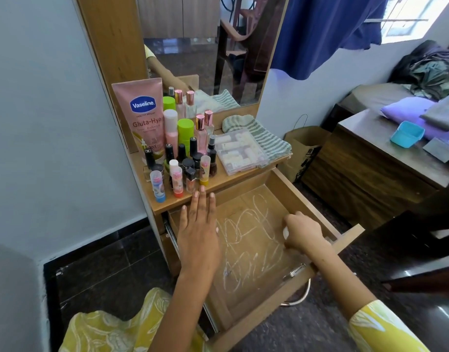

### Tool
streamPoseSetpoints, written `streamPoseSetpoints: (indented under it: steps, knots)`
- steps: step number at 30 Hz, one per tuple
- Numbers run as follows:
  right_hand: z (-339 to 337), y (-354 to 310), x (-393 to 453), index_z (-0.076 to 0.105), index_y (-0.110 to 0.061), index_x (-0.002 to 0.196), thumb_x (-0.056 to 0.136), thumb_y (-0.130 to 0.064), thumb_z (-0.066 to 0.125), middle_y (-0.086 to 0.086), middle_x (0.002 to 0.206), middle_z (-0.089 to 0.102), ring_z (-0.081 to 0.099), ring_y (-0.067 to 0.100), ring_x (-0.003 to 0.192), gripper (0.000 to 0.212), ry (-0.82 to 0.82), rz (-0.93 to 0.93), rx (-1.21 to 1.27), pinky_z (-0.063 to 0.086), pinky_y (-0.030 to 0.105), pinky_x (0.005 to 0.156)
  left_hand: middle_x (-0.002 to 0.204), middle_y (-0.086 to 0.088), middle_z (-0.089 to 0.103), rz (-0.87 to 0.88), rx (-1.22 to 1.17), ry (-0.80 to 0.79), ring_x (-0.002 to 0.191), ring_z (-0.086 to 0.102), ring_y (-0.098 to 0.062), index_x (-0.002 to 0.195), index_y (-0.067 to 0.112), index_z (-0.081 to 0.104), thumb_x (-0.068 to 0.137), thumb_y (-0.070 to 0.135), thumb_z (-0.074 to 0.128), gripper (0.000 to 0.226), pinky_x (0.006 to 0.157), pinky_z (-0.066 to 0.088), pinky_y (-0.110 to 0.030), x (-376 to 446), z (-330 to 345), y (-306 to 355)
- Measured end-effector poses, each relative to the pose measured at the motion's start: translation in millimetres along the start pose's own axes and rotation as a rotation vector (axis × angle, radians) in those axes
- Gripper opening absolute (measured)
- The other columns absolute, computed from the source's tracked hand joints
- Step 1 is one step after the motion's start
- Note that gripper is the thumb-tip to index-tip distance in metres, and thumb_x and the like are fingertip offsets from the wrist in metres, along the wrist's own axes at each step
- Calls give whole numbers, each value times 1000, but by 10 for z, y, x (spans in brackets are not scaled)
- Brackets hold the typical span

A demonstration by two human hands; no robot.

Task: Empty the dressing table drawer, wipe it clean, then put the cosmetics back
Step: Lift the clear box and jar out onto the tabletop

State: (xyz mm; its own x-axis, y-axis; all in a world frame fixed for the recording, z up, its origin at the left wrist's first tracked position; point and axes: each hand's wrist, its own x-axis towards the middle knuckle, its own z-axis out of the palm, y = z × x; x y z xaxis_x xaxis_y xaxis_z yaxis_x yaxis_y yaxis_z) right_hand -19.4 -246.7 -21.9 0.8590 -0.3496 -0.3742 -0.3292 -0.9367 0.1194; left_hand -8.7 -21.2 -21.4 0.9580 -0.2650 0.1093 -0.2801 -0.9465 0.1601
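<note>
The wooden drawer is pulled out, and its bare floor shows white scribble marks. My left hand hovers flat, fingers apart, over the drawer's left side near the tabletop edge. My right hand is inside the drawer at its right wall, fingers curled around a small white thing that is mostly hidden. Several cosmetics stand crowded on the dressing table top: a pink Vaseline tube, lip balms, nail polishes and perfume bottles. A clear plastic case lies beside them, and a striped cloth is behind it.
A mirror rises behind the table top. A brown paper bag stands on the floor to the right, beside a wooden bed box with a teal container and clothes. The drawer's metal handle juts toward me.
</note>
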Motion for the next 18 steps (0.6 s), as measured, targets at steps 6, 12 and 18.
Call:
streamPoseSetpoints:
  steps: [6,12,18]
  knots:
    - [38,-10,-24,56,-12,116,85,-7,60,10,114,53,55,27,104,32,10,15,-50,51,34,84,147,-6,-38,1,14,-11,136,-33,-19,144,17,-25,101,30,28,69,111,-17,-39,6,2,-6]
    - [-148,-209,-172,43,-18,120,69,-34,79,3,111,59,58,24,102,63,60,-107,207,51,34,82,147,-5,-38,-1,4,-3,135,-34,-19,144,18,-24,101,29,30,70,110,-18,-38,14,24,-6]
    - [-654,-531,-226,47,-27,94,62,-42,75,-8,88,56,54,12,79,44,527,-388,584,43,25,60,145,-5,-41,-4,10,-24,134,-36,-18,142,18,-28,101,30,29,71,109,-20,-38,17,23,-7]
